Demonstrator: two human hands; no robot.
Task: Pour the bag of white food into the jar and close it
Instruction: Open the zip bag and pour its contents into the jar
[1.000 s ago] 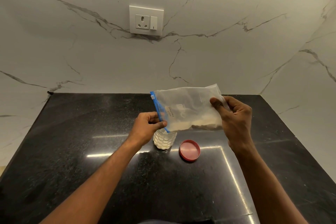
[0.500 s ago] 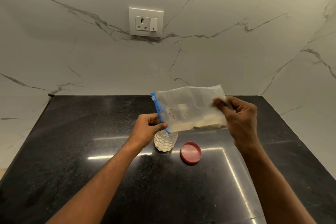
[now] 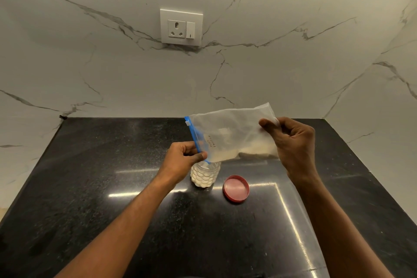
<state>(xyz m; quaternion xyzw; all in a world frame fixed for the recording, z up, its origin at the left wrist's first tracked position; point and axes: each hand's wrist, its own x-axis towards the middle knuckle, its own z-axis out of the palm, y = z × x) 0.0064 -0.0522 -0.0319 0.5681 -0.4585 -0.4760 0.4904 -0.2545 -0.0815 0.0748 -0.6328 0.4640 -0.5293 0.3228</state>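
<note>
Lying lengthwise across mid-frame, bag (image 3: 232, 135) with blue mouth tipped lower-left over jar (image 3: 205, 175), pinched by left hand (image 3: 180, 160) and right hand (image 3: 293, 144); black worktop (image 3: 90, 176), marble wall (image 3: 112, 63).

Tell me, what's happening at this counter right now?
A person is emptying a clear zip bag of white powder into a small jar on the black counter. The left hand pinches the bag's blue zipper end just over the jar's mouth, while the right hand lifts the far end. The jar already holds powder. Its red lid lies off, beside the jar.
</note>
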